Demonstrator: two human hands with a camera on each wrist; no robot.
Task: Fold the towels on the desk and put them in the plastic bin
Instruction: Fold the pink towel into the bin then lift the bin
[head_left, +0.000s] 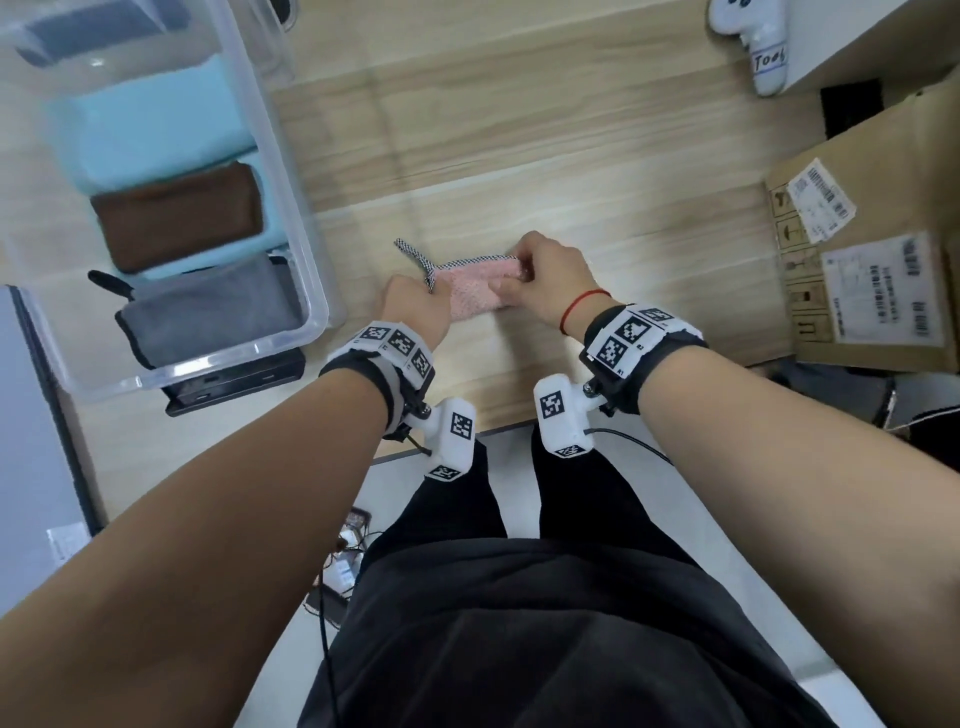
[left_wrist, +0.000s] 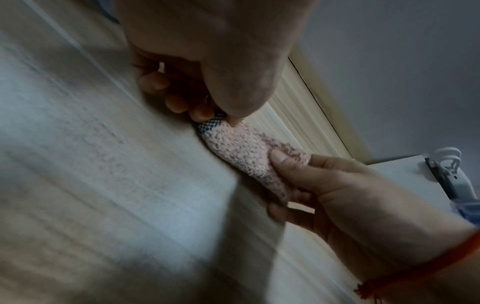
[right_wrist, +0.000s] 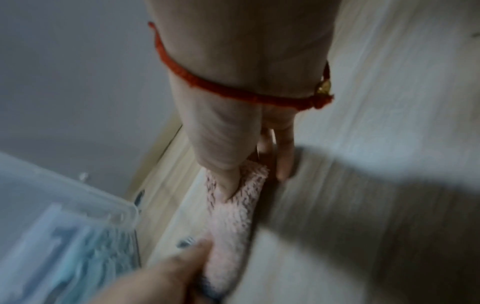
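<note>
A small pink fluffy towel (head_left: 475, 283) with a black-and-white checked loop (head_left: 413, 254) lies folded on the wooden desk (head_left: 571, 156) between both hands. My left hand (head_left: 415, 301) pinches its left end at the checked trim (left_wrist: 210, 124). My right hand (head_left: 540, 283) pinches the right end, thumb on top (left_wrist: 280, 158). The right wrist view shows the towel (right_wrist: 233, 216) stretched between both hands. The clear plastic bin (head_left: 306, 260) stands at the left and holds folded light blue (head_left: 150, 124), brown (head_left: 176, 213) and grey (head_left: 208, 312) towels.
A cardboard box (head_left: 872, 249) with labels sits at the desk's right edge. A white controller (head_left: 753, 36) lies at the far right corner. A black device (head_left: 234, 384) pokes out under the bin's near side. Bare desk stretches beyond the towel.
</note>
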